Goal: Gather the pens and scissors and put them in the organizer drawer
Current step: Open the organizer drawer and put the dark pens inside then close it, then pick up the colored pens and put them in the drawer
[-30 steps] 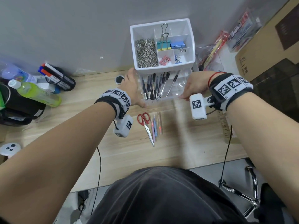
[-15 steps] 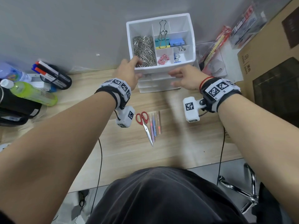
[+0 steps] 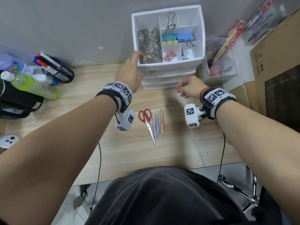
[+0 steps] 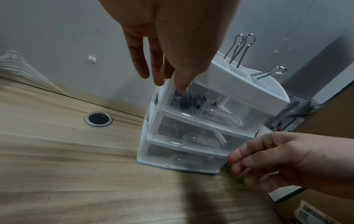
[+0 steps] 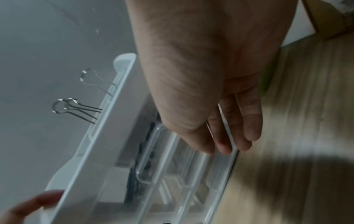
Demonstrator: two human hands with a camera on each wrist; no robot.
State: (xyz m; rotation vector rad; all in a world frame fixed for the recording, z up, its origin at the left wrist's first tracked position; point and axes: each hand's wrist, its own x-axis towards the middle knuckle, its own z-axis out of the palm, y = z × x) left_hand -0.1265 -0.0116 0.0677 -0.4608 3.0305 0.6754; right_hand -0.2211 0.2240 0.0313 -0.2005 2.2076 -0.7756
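Note:
Red-handled scissors (image 3: 146, 122) lie on the wooden desk (image 3: 97, 151) in front of me. Beside them on the right lie several thin coloured pens (image 3: 158, 123). The white organizer (image 3: 201, 38) stands against the wall with its three clear drawers pushed in. Dark pens (image 4: 189, 101) show through the top drawer (image 4: 210, 109). My left hand (image 3: 129, 72) touches the organizer's left front corner with straight fingers (image 4: 138, 60). My right hand (image 3: 188, 88) hovers by the lower drawers' right end, fingers loosely curled (image 4: 249, 159), holding nothing; it is blurred in the right wrist view (image 5: 220, 106).
Paper clips (image 3: 150, 46) and binder clips (image 3: 169, 38) fill the top tray. A marker bundle (image 3: 53, 67) and a green bottle (image 3: 34, 86) sit at the left. A clear box (image 3: 219, 67) and a cardboard box (image 3: 276, 70) crowd the right. A cable hole (image 4: 98, 121) lies left of the organizer.
The top drawer, pulled out a second ago, has been pushed in. My right hand has since dropped back from the drawer front to the lower right. The left hand stays at the corner.

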